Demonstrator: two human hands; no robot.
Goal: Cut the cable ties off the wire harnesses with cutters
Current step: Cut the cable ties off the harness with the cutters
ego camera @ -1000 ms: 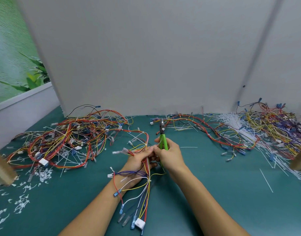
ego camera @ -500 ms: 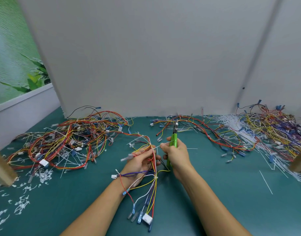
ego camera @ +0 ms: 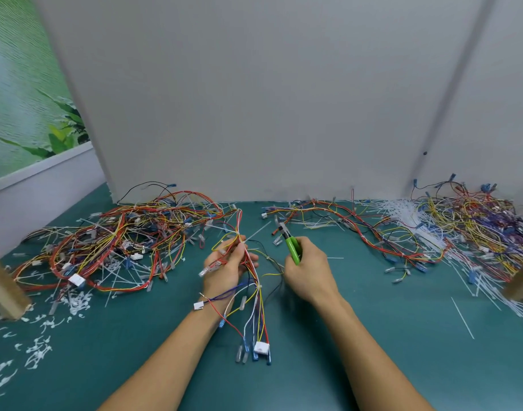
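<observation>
My left hand (ego camera: 224, 269) grips a wire harness (ego camera: 256, 295) of red, yellow, white and blue wires at the table's middle. Its loose ends with a white connector (ego camera: 261, 347) hang down toward me. A white cable tie (ego camera: 256, 232) sticks out up and to the right just above my left fingers. My right hand (ego camera: 309, 269) holds green-handled cutters (ego camera: 290, 244), with the jaws pointing up and left, a short way right of that tie and apart from it.
A tangled heap of harnesses (ego camera: 121, 241) lies at the left and another heap (ego camera: 476, 226) at the right, with a long red harness (ego camera: 358, 223) between. Cut white tie pieces (ego camera: 38, 348) litter the green mat. Wooden posts (ego camera: 2, 289) stand at both sides; a grey panel (ego camera: 254, 99) closes the back.
My hands have drawn apart: the right hand with the cutters has moved right and tilted its jaws leftward. The left hand has slid along the harness, and the harness's end has shifted right.
</observation>
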